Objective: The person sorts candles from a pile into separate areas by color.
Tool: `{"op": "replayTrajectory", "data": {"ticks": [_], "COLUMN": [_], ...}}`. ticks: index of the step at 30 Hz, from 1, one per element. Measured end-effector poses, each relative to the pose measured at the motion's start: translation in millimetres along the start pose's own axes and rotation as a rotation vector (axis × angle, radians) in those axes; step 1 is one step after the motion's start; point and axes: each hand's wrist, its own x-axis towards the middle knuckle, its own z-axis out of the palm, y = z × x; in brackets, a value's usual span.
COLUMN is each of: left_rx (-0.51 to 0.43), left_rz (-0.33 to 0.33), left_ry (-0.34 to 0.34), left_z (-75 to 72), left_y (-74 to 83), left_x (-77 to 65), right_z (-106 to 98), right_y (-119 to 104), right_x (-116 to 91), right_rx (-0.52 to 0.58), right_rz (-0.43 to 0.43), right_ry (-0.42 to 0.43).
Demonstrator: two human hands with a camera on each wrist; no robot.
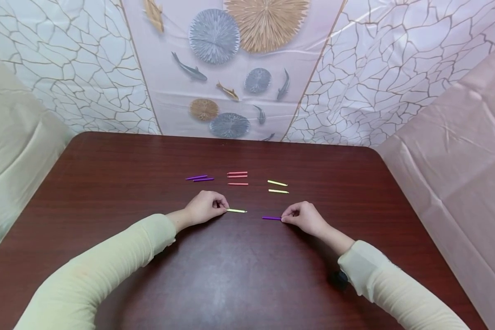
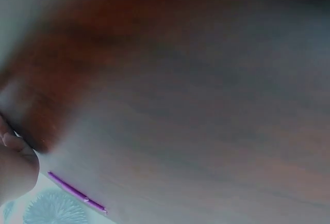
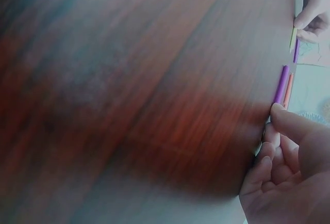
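Observation:
My left hand (image 1: 207, 207) pinches the left end of a thin yellow candle (image 1: 237, 211) just over the table's middle. To its right, my right hand (image 1: 306, 217) holds a purple candle (image 1: 271, 218) between thumb and fingertips, its free end pointing left. The right wrist view shows that purple candle (image 3: 281, 83) sticking out past the thumb, with the left hand (image 3: 313, 12) beyond. Only part of the left hand (image 2: 15, 164) shows in the left wrist view, and its candle is hidden there.
Behind the hands lie two purple candles (image 1: 203, 179), three orange-red candles (image 1: 237, 184) and two yellow candles (image 1: 278, 191) in separate groups. The dark wooden table (image 1: 214, 284) reaches back to a patterned curtain (image 1: 239, 96).

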Motion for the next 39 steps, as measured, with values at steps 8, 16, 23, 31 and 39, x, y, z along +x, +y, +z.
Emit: {"op": "replayTrajectory", "data": {"ticks": [8, 16, 23, 31, 39], "left_rx": [-0.007, -0.009, -0.014, -0.015, -0.018], "left_rz": [-0.004, -0.007, -0.002, 0.014, 0.020], "left_ry": [0.018, 0.040, 0.050, 0.060, 0.066], "left_z": [-5.7, -9.8, -11.4, -13.6, -17.5], "left_y": [-6.3, -11.8, -17.0, -20.1, -19.5], "left_x": [-13.2, -26.1, -33.3, -40.8, -46.0], "right_z": [1.9, 3.9, 4.8, 8.4, 17.1], "right_y": [-1.5, -1.2, -12.7, -38.4, -69.1], "right_x": [3.2, 9.3, 24.0, 55.0, 83.9], "right_rx": [0.008, 0.022, 0.010, 0.002, 0.019], "right_rz": [-0.001, -0.008, -0.038, -0.049, -0.061], "right_ry": [-0.011, -0.041, -0.032, -0.028, -0.014]}}
